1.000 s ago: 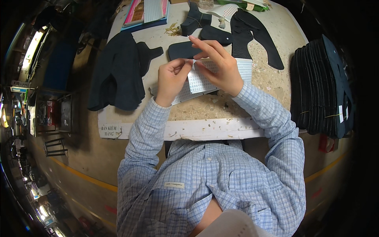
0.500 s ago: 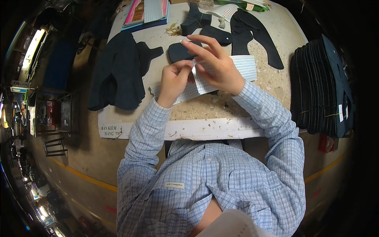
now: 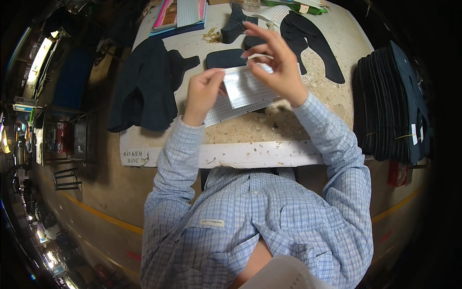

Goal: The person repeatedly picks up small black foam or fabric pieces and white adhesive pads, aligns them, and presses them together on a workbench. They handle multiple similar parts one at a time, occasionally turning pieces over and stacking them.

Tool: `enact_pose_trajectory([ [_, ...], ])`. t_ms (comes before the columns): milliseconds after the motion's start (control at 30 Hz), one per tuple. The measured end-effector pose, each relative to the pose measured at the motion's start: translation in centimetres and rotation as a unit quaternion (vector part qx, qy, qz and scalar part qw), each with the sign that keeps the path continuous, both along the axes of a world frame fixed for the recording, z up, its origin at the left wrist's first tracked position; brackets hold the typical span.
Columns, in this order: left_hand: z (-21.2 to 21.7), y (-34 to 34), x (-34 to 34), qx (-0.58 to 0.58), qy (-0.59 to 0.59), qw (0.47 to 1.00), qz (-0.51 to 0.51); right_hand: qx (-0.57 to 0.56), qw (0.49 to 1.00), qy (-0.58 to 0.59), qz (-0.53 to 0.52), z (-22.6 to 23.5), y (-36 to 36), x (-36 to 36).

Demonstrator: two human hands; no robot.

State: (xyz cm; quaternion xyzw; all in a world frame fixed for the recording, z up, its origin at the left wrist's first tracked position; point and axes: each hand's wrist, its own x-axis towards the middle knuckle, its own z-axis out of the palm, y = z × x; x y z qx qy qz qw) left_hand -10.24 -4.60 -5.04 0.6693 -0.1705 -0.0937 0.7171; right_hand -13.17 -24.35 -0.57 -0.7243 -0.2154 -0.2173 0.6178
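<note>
My left hand pinches the upper left corner of a shiny sheet of small printed labels, lifted at a tilt. Beneath it, more of the white printed label sheets lie on the table. My right hand is raised over the right part of the lifted sheet. A thin white strip shows between its thumb and fingers, while its longest visible finger stretches away. Just beyond the sheets lies a dark rounded cut piece, partly behind the right hand.
Dark cut pieces lie at the left of the worn white table, others at the far right. A tall stack of dark pieces stands beyond the right edge. Books and a glass jar sit at the back.
My hands have moved apart, the left one to the left and the right one to the right. The front sheet is now raised, and a white strip shows at my right fingers.
</note>
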Motion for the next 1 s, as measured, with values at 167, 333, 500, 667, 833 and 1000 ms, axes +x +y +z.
enact_pose_trajectory([
  [167, 1.4, 1.8, 1.9, 0.256, -0.17, 0.946, 0.109, -0.132, 0.99, 0.016, -0.04, 1.4, -4.6, 1.8],
  [333, 1.7, -0.5, 5.2, 0.259, -0.384, 0.884, 0.068, -0.289, 0.953, 0.04, -0.078, -0.8, -4.3, 5.1],
  [500, 0.8, -1.7, 8.1, 0.394, -0.321, 0.86, -0.045, -0.399, 0.904, -0.062, -0.14, -3.8, -2.0, 7.8],
  [667, -0.1, -1.2, 8.5, 0.384, -0.323, 0.864, -0.041, -0.451, 0.874, -0.08, -0.159, -5.2, -1.4, 8.1],
  [833, -0.1, -1.0, 8.3, 0.318, -0.279, 0.905, -0.028, -0.435, 0.868, -0.089, -0.223, -5.3, -2.1, 8.6],
  [1000, 0.1, -1.2, 8.1, 0.325, -0.25, 0.912, -0.022, -0.364, 0.918, -0.033, -0.154, -5.7, -2.5, 8.6],
])
